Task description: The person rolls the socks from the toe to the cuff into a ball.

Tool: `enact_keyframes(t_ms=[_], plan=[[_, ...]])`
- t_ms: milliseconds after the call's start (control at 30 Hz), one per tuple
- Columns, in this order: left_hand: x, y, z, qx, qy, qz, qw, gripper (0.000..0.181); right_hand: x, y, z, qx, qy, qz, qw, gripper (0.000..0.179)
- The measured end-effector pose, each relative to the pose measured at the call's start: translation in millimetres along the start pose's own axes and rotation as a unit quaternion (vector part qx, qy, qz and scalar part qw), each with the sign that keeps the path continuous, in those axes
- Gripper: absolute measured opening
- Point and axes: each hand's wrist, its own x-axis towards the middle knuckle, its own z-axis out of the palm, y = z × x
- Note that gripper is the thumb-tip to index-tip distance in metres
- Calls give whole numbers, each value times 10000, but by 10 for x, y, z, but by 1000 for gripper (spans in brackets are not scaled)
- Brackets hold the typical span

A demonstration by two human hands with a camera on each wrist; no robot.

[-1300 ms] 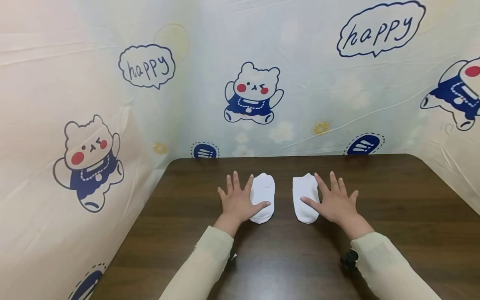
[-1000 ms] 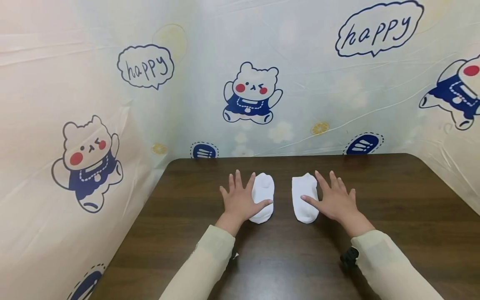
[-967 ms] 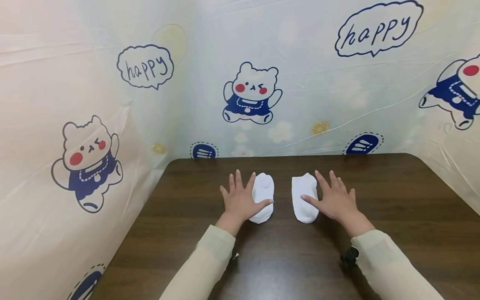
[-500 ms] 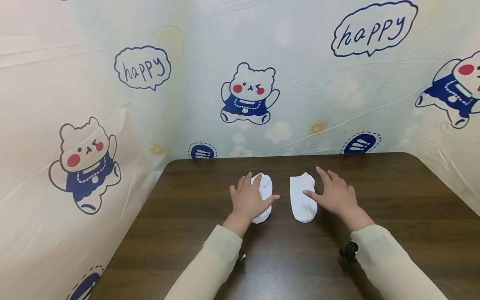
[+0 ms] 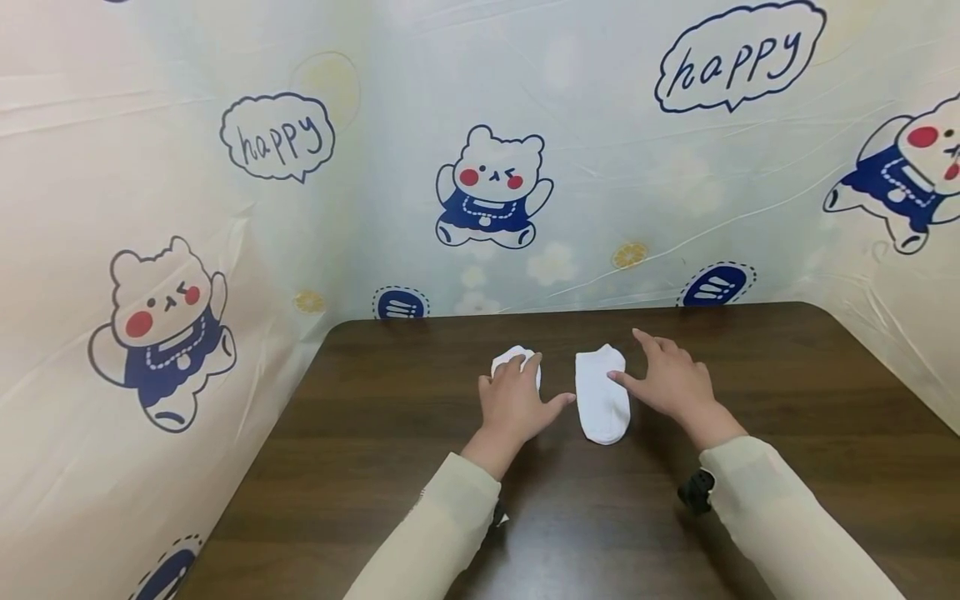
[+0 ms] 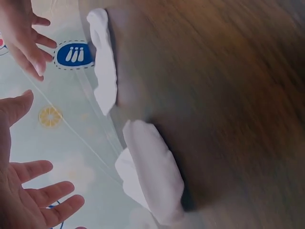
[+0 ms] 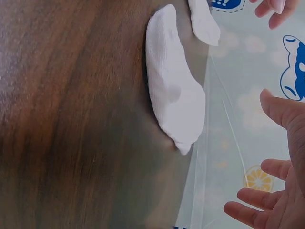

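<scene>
On the dark-brown wood-grain table, clock centred mid-table: left oblong white knit sock at 11 o'clock, right oblong white knit sock at 1. Left hand above the left sock, right hand at the right sock's 3 o'clock; both released, gripping nothing. Judged best: lower left hand evenly, lest fabric slide. Versus half a second ago: left hand displaced toward 3 o'clock, covering more sock.

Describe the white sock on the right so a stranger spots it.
Find the dark brown woodgrain table. Toward its far edge lies the oblong white fabric sock. In the head view it shows nearly whole, unlike the mostly hidden white fabric sock at left.
</scene>
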Motion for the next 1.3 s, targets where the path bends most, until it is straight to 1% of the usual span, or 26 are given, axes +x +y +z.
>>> enact_keyframes(t_ms=[200,433,700,900,1133,1300], plan=[[-5,83,20,-170,-46,0,9998,75,44,16,-7,28,-58,72,10000,92],[-29,209,97,-255,-85,-26,9996,72,131,10,18,86,-121,73,9999,87],[-41,326,181,-393,-196,-112,9990,70,217,20,58,198,-264,196,9993,84],[-31,353,219,-619,-239,-220,9976,68,256,17,68,280,-364,290,9985,82],[-18,349,279,-663,-285,-297,9969,69,304,35,87,339,-418,339,9980,82],[-20,370,326,-798,-319,-323,9958,67,356,79,142,393,-489,381,9973,81]])
